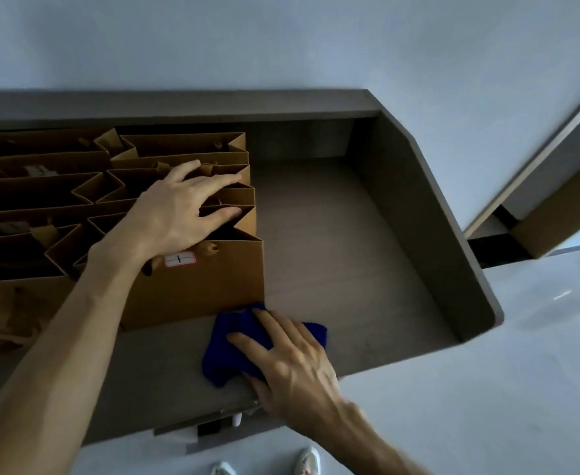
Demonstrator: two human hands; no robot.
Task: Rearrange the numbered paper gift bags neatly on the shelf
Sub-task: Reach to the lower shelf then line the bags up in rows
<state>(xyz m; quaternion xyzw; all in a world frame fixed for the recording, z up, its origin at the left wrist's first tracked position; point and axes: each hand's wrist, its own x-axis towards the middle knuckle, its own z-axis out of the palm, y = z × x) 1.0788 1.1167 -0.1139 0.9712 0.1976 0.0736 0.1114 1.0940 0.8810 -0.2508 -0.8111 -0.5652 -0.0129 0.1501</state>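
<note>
Several brown paper gift bags stand in rows on the left half of the grey shelf (343, 255). The front bag (206, 289) carries a white label marked with a number. My left hand (179, 207) rests flat on the open tops of the bags behind it, fingers straight and spread toward the right. My right hand (288, 358) presses a blue cloth (233, 351) onto the shelf just in front of the labelled bag's right corner, fingers extended over the cloth.
The shelf has a raised grey wall (429, 214) at its right side and a back rim (179, 104). More bags (24, 200) fill the far left. A door frame (539, 159) stands at the right. My shoes (264, 466) show on the pale floor below.
</note>
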